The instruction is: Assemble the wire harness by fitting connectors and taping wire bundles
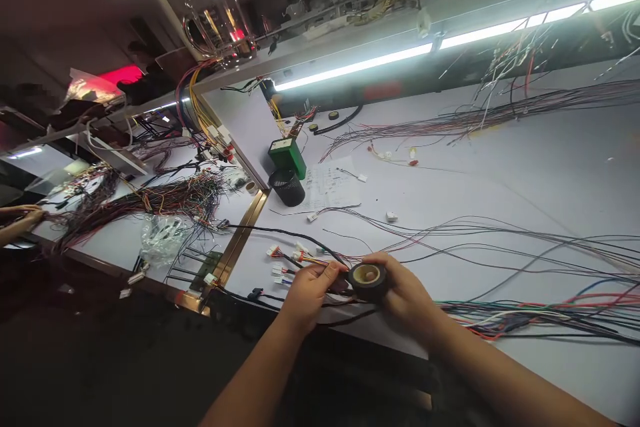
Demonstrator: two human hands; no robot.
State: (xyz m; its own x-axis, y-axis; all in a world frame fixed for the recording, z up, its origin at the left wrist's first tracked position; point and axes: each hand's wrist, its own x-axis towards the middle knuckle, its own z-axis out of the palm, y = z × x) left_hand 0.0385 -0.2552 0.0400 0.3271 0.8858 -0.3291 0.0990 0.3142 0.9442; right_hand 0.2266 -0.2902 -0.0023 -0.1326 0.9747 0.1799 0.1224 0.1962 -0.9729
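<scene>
My right hand (403,297) is closed around a roll of black tape (369,278), its tan core facing up toward me. Just left of the roll, my left hand (313,290) pinches a bundle of wires (320,260) between thumb and fingers. White connectors (280,271) on the wire ends stick out beyond that hand to the left. A black sleeved cable (295,232) runs from the far left to the spot between my hands. Where tape and wires meet is partly hidden by my fingers.
A black mesh cup (287,188) and a green box (289,157) stand by the divider. A printed sheet (333,183) lies beside them. Colored wires (525,313) stretch to the right. Across the left bench are wire bundles (165,203) and another person's hand (23,221).
</scene>
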